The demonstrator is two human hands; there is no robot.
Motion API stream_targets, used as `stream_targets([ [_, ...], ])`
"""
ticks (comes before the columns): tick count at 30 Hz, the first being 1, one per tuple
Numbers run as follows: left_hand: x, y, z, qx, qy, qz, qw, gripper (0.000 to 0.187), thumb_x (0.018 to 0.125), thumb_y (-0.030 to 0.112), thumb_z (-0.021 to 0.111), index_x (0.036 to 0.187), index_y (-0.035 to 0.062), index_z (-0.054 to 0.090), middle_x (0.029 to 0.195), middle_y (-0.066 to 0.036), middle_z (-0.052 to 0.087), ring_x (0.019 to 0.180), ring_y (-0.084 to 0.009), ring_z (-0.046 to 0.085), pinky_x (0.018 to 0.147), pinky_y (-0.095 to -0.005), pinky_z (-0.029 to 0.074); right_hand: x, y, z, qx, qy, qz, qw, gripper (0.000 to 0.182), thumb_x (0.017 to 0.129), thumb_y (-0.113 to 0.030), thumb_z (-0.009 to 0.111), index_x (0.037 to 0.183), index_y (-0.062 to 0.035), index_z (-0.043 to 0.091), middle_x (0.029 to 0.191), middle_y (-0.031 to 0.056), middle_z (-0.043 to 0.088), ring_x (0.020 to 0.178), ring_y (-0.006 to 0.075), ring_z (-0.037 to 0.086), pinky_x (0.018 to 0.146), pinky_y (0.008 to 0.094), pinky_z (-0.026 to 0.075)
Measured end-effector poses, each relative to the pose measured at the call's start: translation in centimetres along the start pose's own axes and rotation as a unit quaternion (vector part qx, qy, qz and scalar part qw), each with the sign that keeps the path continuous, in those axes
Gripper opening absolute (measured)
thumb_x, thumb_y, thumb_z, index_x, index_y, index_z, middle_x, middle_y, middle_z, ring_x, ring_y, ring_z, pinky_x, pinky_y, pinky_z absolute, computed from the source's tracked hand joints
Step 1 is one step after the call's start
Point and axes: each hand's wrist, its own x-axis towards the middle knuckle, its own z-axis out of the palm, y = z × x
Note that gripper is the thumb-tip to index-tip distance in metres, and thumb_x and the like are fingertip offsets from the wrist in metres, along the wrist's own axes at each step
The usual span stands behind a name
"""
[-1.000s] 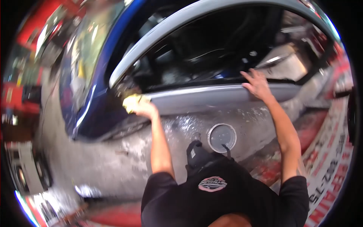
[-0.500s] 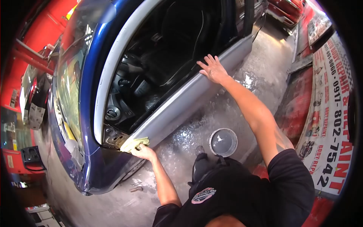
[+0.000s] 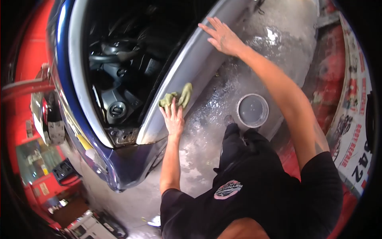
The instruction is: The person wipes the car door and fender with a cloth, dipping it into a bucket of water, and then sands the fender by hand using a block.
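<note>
A crumpled yellow-green cloth (image 3: 185,95) lies against the grey car door (image 3: 199,67). My left hand (image 3: 174,120) presses the cloth on the door's outer face, its fingers reaching onto the fabric near the front end. Farther back along the door, my right hand (image 3: 226,38) is open, fingers spread, at the panel's upper part; it holds nothing.
A round bucket of greyish liquid (image 3: 252,110) stands on the wet floor (image 3: 205,159) beside my feet. The blue car's front fender (image 3: 133,165) juts out on the left. Along the right side runs a printed banner (image 3: 350,131).
My left hand and the cloth have moved from the door's front corner back along the panel. The right hand stays open at the door, and the view has shifted toward the car's front.
</note>
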Motion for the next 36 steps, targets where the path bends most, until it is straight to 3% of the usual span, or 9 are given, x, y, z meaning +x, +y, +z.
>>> stream_targets([
  [5,5.2,-0.8,1.4,0.07,-0.111,0.136,0.982,0.025,0.085,0.009,0.064,0.108,0.0041,0.071,0.162,-0.016,0.041,0.149,-0.0455,0.035,0.125,-0.0653,0.023,-21.3,1.4,-3.0,0.221,-0.107,0.207,0.947,0.055,0.1,-0.014,0.061,0.154,-0.0159,0.048,0.159,0.0238,0.039,0.134,0.0467,0.052,0.113,0.0503,0.045],
  [8,9.1,-0.3,2.4,0.138,-0.149,0.208,0.957,0.03,0.087,0.014,0.062,0.114,0.0029,0.07,0.161,-0.018,0.041,0.15,-0.0442,0.033,0.126,-0.0624,0.022,-42.2,4.0,-0.7,0.212,-0.137,0.35,0.902,0.052,0.099,-0.02,0.062,0.15,-0.0123,0.053,0.149,0.019,0.056,0.134,0.0412,0.054,0.111,0.0462,0.046],
  [9,10.3,0.1,2.6,0.16,-0.174,0.226,0.945,0.033,0.092,0.018,0.058,0.12,0.0039,0.068,0.162,-0.017,0.04,0.152,-0.0421,0.032,0.126,-0.0614,0.021,-48.5,3.6,-2.1,0.255,-0.184,0.487,0.815,0.049,0.1,-0.022,0.061,0.147,-0.0085,0.056,0.145,0.0184,0.061,0.134,0.0391,0.055,0.112,0.0454,0.046],
  [14,17.4,2.1,4.1,0.243,-0.205,0.317,0.894,0.04,0.09,0.026,0.062,0.124,0.0056,0.066,0.16,-0.019,0.041,0.154,-0.0409,0.03,0.127,-0.0609,0.019,-92.8,-0.8,2.2,0.108,-0.159,0.596,0.779,0.046,0.098,-0.024,0.065,0.137,0.001,0.061,0.127,0.0245,0.067,0.117,0.0418,0.065,0.101,0.0478,0.052],
  [16,20.3,2.5,5.6,0.251,-0.179,0.355,0.883,0.039,0.091,0.028,0.062,0.123,0.0057,0.066,0.159,-0.017,0.043,0.154,-0.0403,0.031,0.127,-0.0605,0.019,-95.1,-5.4,-3.5,0.22,-0.1,0.74,0.628,0.049,0.098,-0.032,0.06,0.133,0.0031,0.065,0.128,0.0283,0.067,0.121,0.0423,0.064,0.102,0.047,0.05],
  [20,27.0,6.3,6.9,0.318,-0.195,0.419,0.828,0.039,0.094,0.03,0.059,0.127,0.0103,0.066,0.153,-0.015,0.049,0.153,-0.0377,0.031,0.128,-0.0609,0.019,-107.7,-15.0,-0.6,0.001,-0.184,0.705,0.685,0.048,0.101,-0.034,0.057,0.133,0.0006,0.068,0.112,0.0249,0.073,0.102,0.0324,0.072,0.09,0.0432,0.055],
  [29,48.4,16.0,13.2,0.253,-0.123,0.483,0.829,0.065,0.087,0.033,0.068,0.147,0.0116,0.057,0.163,-0.021,0.038,0.152,-0.0397,0.032,0.127,-0.0595,0.02,-82.3,-23.5,0.6,0.392,0.038,0.866,0.309,0.041,0.1,-0.016,0.059,0.138,0.001,0.062,0.114,0.0174,0.069,0.089,0.0194,0.066,0.073,0.0334,0.056],
  [32,56.0,20.2,16.6,0.267,-0.059,0.478,0.835,0.056,0.088,0.036,0.064,0.138,0.0112,0.067,0.164,-0.02,0.038,0.154,-0.0381,0.03,0.127,-0.0576,0.018,-82.1,-28.5,6.2,0.351,0.087,0.867,0.343,0.043,0.104,-0.021,0.057,0.145,-0.0054,0.058,0.087,0.0062,0.066,0.065,0.0147,0.06,0.057,0.0313,0.049],
  [36,60.9,23.4,19.8,0.287,-0.034,0.491,0.822,0.048,0.09,0.04,0.061,0.129,0.0156,0.074,0.163,-0.017,0.041,0.155,-0.039,0.027,0.127,-0.0613,0.015,-75.0,-29.0,3.4,0.323,0.063,0.882,0.338,0.044,0.104,-0.021,0.058,0.145,-0.0049,0.058,0.093,0.0066,0.066,0.073,0.014,0.062,0.063,0.0312,0.051],
])
